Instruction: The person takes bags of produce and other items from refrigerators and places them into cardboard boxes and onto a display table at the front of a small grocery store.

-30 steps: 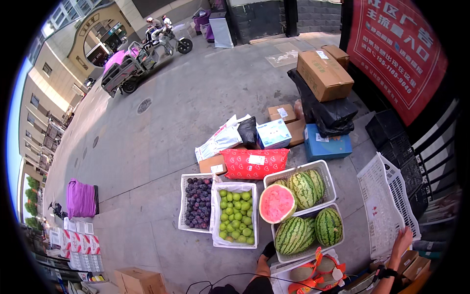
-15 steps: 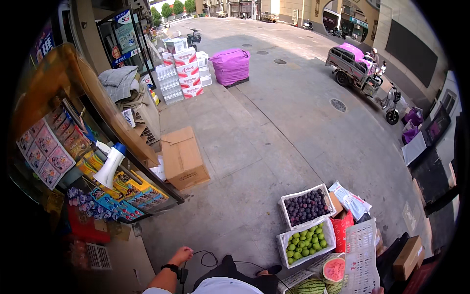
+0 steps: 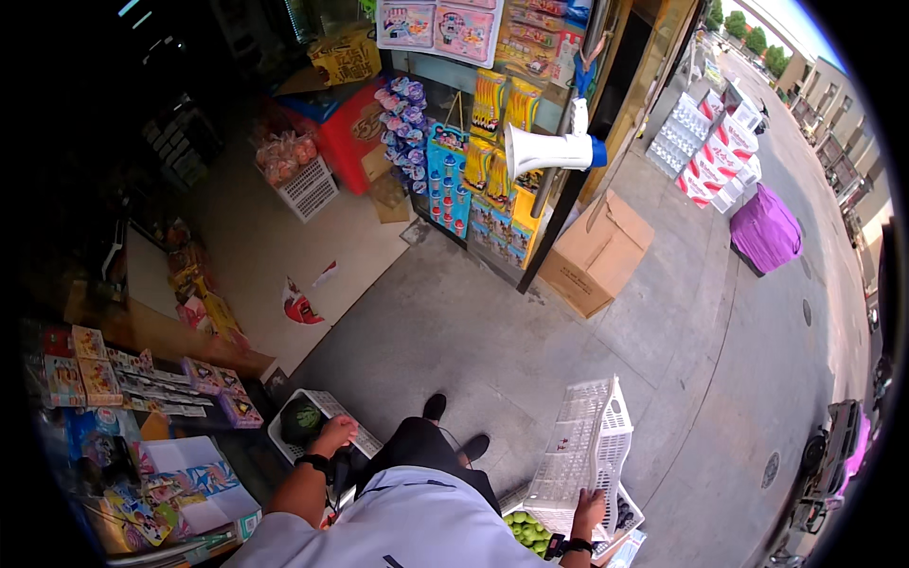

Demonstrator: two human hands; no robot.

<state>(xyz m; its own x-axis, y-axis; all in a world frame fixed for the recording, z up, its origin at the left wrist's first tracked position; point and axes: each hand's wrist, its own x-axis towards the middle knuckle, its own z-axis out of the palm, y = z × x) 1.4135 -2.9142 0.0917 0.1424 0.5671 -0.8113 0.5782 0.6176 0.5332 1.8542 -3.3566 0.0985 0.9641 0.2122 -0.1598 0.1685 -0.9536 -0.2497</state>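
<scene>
At lower right, my right hand [image 3: 589,511] grips stacked white plastic crates [image 3: 573,454], held upright beside my legs over a crate of green fruit [image 3: 528,532] and a partly hidden crate of dark plums [image 3: 625,519]. My left hand [image 3: 337,434] is curled at my left side, in front of a white crate [image 3: 343,405] holding a dark green melon [image 3: 301,418]; whatever is in its fingers is too small to make out.
A shop doorway opens at upper left, with a basket of bagged fruit [image 3: 298,194], hanging goods and a megaphone [image 3: 540,150]. A cardboard box [image 3: 597,256], stacked cartons [image 3: 715,156] and a purple bag [image 3: 765,227] line the pavement. A goods table [image 3: 123,454] borders the left.
The view has swung from the street fruit display round to the shop entrance. The white crates, earlier standing at the right of the display, are now raised beside me in my right hand.
</scene>
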